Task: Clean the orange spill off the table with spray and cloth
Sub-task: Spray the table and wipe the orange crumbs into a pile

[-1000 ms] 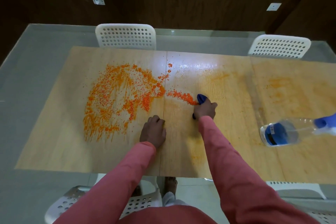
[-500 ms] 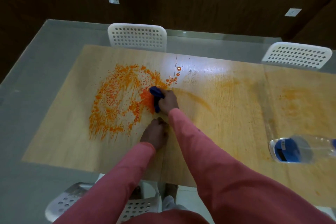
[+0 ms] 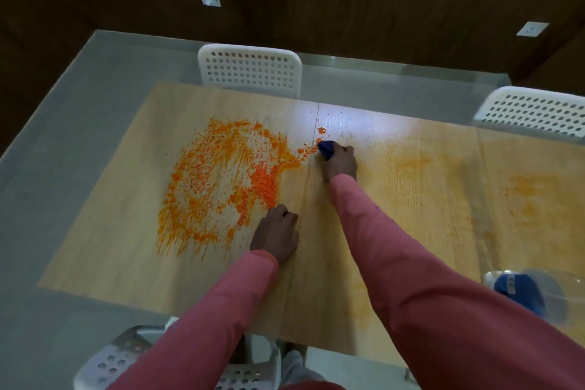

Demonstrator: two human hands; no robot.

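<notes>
A wide orange spill (image 3: pixel 221 180) of wet granules covers the left half of the wooden table top (image 3: pixel 411 199). My right hand (image 3: pixel 340 163) grips a small blue cloth (image 3: pixel 326 148) and presses it on the wood at the spill's upper right edge, beside a few loose orange blobs. My left hand (image 3: pixel 275 233) rests on the table near the spill's lower right rim, fingers curled under, holding nothing. A clear spray bottle (image 3: pixel 519 293) with a blue label lies on its side at the right, partly hidden by my right sleeve.
Faint orange smears (image 3: pixel 531 193) stain the right part of the wood. A glass table edge (image 3: pixel 63 168) surrounds the wooden top. White perforated chairs stand at the far side (image 3: pixel 250 71), the far right (image 3: pixel 535 111), and below me (image 3: pixel 126 355).
My right hand with the cloth swept left into the spill, then moved up and to the right to the spill's upper edge. The left hand stayed in place.
</notes>
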